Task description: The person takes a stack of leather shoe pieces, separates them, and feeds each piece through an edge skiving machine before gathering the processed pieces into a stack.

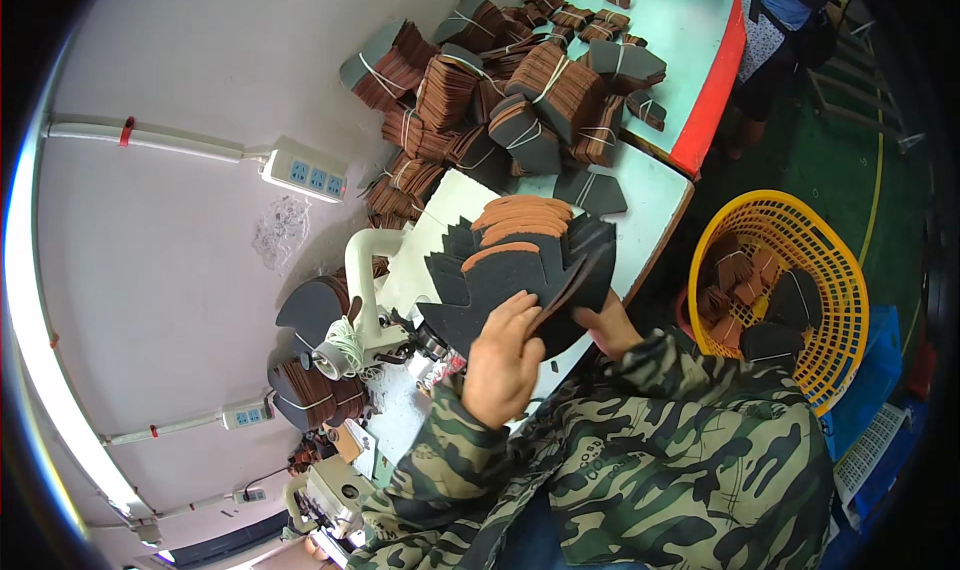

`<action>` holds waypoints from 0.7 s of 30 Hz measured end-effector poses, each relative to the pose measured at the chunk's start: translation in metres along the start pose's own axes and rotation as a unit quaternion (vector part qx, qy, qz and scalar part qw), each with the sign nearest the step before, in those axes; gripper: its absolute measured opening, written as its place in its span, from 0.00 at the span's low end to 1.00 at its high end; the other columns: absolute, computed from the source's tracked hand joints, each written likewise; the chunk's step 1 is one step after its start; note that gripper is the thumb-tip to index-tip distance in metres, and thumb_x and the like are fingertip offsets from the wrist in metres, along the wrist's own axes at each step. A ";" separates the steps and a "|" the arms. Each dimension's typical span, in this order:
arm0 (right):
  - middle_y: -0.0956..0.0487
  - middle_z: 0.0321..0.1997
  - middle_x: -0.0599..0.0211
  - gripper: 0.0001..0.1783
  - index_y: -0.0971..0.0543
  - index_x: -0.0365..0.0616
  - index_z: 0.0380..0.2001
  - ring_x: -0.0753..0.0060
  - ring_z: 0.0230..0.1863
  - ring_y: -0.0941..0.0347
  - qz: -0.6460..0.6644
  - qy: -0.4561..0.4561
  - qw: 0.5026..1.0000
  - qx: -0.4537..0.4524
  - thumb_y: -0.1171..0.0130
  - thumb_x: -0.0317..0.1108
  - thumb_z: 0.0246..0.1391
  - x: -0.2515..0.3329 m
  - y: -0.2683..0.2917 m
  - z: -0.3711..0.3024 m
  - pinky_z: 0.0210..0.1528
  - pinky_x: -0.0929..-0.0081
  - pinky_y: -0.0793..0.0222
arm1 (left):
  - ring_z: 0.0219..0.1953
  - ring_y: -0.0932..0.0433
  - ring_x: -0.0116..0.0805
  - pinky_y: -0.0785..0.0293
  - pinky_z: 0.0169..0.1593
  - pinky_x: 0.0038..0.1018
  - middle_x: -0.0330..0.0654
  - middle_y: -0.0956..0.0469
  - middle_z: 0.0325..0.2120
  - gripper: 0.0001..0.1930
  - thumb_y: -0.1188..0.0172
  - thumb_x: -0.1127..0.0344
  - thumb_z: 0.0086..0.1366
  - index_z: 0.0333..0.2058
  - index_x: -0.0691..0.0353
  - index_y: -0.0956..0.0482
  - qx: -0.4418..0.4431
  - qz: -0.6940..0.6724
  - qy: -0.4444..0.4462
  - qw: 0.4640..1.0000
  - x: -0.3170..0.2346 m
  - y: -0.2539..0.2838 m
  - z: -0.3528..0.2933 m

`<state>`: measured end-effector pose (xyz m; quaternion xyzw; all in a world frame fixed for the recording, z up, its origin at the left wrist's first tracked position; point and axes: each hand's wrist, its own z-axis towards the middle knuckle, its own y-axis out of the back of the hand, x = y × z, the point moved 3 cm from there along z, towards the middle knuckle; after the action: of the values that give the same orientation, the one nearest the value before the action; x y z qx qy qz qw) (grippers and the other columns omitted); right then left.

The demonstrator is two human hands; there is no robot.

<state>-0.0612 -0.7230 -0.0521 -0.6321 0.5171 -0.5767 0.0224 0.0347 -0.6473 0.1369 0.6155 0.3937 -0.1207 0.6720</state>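
Note:
A fanned stack of dark cut pieces (505, 288), some with orange-brown curved tops, sits in front of me above the pale table. My left hand (508, 358) is closed at its near edge, fingertips on the top piece. At the right side, my right hand (608, 327) grips the stack's edge; some of its fingers are hidden behind the pieces. Just left of the stack stands a cream sewing machine (365, 285), a cone of pale thread (343, 346) beside it.
Tied bundles of brown and dark pieces (560, 90) pile up at the table's far end. A yellow basket (858, 300) with more bundles stands at my right. A power strip (305, 176) is on the left wall. Another person (785, 30) stands at the far right.

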 end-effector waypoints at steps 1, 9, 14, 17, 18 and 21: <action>0.30 0.55 0.61 0.40 0.40 0.37 0.59 0.66 0.57 0.35 0.008 0.032 0.999 0.029 0.34 0.30 0.43 0.008 -0.006 0.002 0.62 0.68 0.42 | 0.50 0.28 0.55 0.32 0.54 0.37 0.60 0.27 0.46 0.16 0.50 0.77 0.55 0.44 0.74 0.27 0.019 -0.066 -0.011 0.998 -0.002 0.005 0.001; 0.23 0.44 0.53 0.25 0.29 0.32 0.49 0.59 0.43 0.23 0.148 -0.011 0.988 0.040 0.45 0.39 0.50 0.144 -0.015 -0.014 0.50 0.65 0.27 | 0.35 0.26 0.31 0.30 0.40 0.26 0.41 0.22 0.33 0.14 0.53 0.65 0.63 0.40 0.69 0.25 -0.310 -0.315 0.111 0.890 0.086 0.079 -0.054; 0.20 0.40 0.62 0.22 0.25 0.38 0.46 0.67 0.39 0.22 0.312 -0.010 0.941 0.128 0.48 0.45 0.56 0.154 -0.047 0.006 0.42 0.72 0.25 | 0.37 0.27 0.33 0.31 0.42 0.28 0.42 0.24 0.32 0.11 0.52 0.69 0.62 0.37 0.70 0.25 -0.331 -0.203 0.281 0.878 0.209 -0.006 -0.058; 0.20 0.38 0.63 0.20 0.24 0.39 0.44 0.68 0.37 0.22 0.250 -0.005 0.964 0.091 0.45 0.43 0.54 0.108 -0.076 0.010 0.41 0.73 0.25 | 0.38 0.26 0.34 0.31 0.46 0.29 0.43 0.24 0.34 0.10 0.52 0.70 0.61 0.38 0.67 0.26 -0.404 -0.543 0.242 0.695 0.229 -0.055 -0.068; 0.22 0.45 0.61 0.23 0.27 0.39 0.49 0.64 0.46 0.25 0.223 -0.073 0.971 0.033 0.41 0.37 0.51 0.084 -0.081 0.012 0.52 0.67 0.29 | 0.41 0.26 0.35 0.32 0.48 0.30 0.43 0.24 0.37 0.11 0.52 0.69 0.62 0.40 0.66 0.26 -0.381 -0.566 0.247 0.688 0.224 -0.058 -0.073; 0.25 0.48 0.64 0.26 0.30 0.37 0.52 0.69 0.48 0.28 0.012 -0.124 0.992 -0.006 0.38 0.36 0.50 0.016 -0.093 0.020 0.54 0.72 0.33 | 0.52 0.30 0.37 0.34 0.56 0.33 0.42 0.31 0.51 0.22 0.56 0.56 0.70 0.58 0.61 0.39 -0.287 -0.768 0.066 0.568 0.187 -0.043 -0.085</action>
<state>0.0094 -0.7019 0.0109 -0.6925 0.5217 -0.4902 0.0897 0.0982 -0.5174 -0.0156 -0.1381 0.7754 -0.4314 0.4400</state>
